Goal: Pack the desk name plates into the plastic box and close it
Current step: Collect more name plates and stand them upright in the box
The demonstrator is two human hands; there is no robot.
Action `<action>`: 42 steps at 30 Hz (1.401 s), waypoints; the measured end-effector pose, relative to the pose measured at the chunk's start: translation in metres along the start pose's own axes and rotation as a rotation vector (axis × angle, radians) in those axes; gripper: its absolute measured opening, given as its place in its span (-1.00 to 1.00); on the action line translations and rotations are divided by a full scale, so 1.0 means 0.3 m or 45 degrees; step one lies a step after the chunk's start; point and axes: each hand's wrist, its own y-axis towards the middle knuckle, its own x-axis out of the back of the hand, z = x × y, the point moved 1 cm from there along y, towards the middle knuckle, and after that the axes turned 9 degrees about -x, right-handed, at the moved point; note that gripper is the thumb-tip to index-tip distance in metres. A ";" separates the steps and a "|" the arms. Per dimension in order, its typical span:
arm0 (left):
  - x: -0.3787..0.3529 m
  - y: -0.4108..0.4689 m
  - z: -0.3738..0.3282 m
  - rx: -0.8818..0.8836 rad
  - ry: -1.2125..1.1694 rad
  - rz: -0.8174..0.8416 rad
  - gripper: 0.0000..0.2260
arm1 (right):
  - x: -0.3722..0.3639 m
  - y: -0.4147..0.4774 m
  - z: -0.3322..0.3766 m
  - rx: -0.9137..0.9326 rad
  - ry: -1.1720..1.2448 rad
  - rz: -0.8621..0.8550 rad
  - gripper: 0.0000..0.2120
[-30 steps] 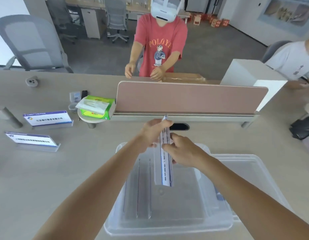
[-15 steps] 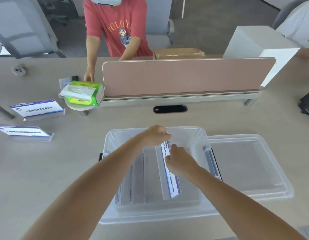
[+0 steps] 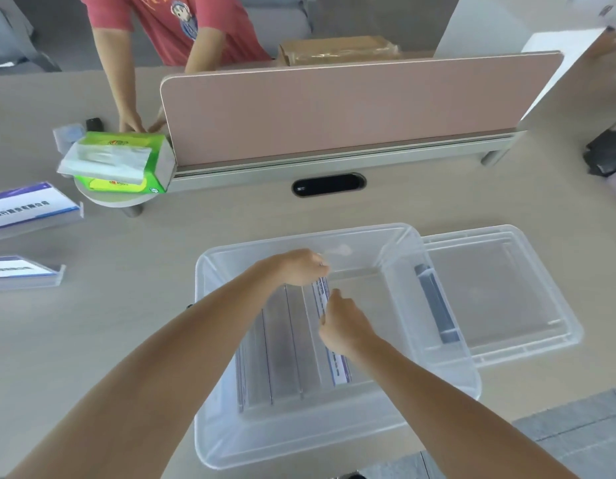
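Note:
A clear plastic box [image 3: 434, 305] stands open on the desk in front of me. Inside it, several acrylic name plates [image 3: 282, 347] lie side by side. My left hand [image 3: 299, 266] grips the far end of one more name plate [image 3: 337, 368] with a white and purple label, and my right hand [image 3: 344, 324] pinches its middle. That plate sits low in the box, at the right of the row. The clear lid [image 3: 500, 292] lies flat to the right of the box. Two more name plates [image 3: 30, 205] [image 3: 19, 271] stand on the desk at far left.
A pink divider screen [image 3: 334, 105] runs across the desk behind the box, with a black cable slot [image 3: 329, 184] before it. A green tissue pack [image 3: 123, 160] rests on a round stand at left. A person in a red shirt [image 3: 175, 19] reaches toward it.
Both hands have carried the name plate from above the box down into it, beside the plates lying there. The camera has tilted downward.

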 end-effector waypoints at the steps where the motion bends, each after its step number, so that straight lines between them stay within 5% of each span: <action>1: -0.004 0.008 0.011 0.011 0.028 0.013 -0.74 | -0.010 0.005 0.003 -0.008 -0.006 0.002 -0.80; 11: 0.001 0.011 0.076 0.009 0.076 0.078 -0.81 | -0.043 -0.003 0.034 -0.061 0.060 0.133 -0.91; 19: 0.017 -0.016 0.077 0.031 0.051 0.081 -0.78 | -0.043 -0.012 0.036 -0.118 0.106 0.210 -0.68; 23: 0.003 -0.023 0.078 0.046 0.044 0.086 -0.61 | -0.064 -0.006 0.029 -0.152 0.119 0.246 -0.67; 29: -0.014 -0.040 0.087 -0.012 0.109 0.040 -0.77 | -0.067 0.006 0.036 -0.167 0.071 0.316 -0.62; 35: -0.011 -0.102 0.072 -0.071 0.107 -0.059 -0.57 | -0.052 -0.003 0.026 -0.150 0.016 0.276 -0.75; 42: 0.076 -0.247 0.012 -0.096 -0.010 -0.269 -0.66 | 0.122 -0.056 0.112 0.009 -0.108 0.026 -0.73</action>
